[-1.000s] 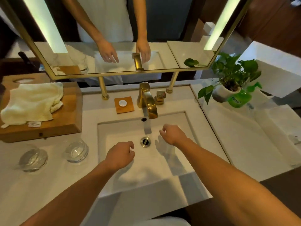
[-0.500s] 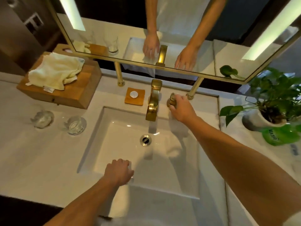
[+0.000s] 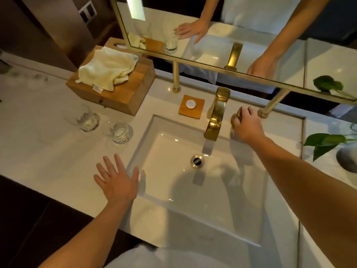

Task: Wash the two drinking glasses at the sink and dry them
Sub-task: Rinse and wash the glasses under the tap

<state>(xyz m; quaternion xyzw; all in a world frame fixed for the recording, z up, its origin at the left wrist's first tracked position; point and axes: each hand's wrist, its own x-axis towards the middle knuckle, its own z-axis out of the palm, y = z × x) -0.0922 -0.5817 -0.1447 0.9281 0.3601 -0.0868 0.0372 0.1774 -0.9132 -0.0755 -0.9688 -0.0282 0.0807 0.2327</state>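
Gripping the small brushed-gold tap handle [image 3: 237, 115], the right hand [image 3: 248, 127] has its fingers curled round it, as it did half a second ago, just right of the arched gold faucet [image 3: 216, 117]. The left hand [image 3: 117, 180], then a loose fist at the near rim of the white rectangular sink [image 3: 166, 171], is now splayed, fingers apart and holding nothing, over the pale stone counter [image 3: 48, 151]. I judge it is heading for the two clear, thick-walled drinking glasses [image 3: 120, 130], which stand untouched on the counter left of the sink. Washing has not begun. A cream, nubbly towel [image 3: 107, 68] lies crumpled on the wooden box [image 3: 131, 93] beyond. Whether water runs, I cannot tell.
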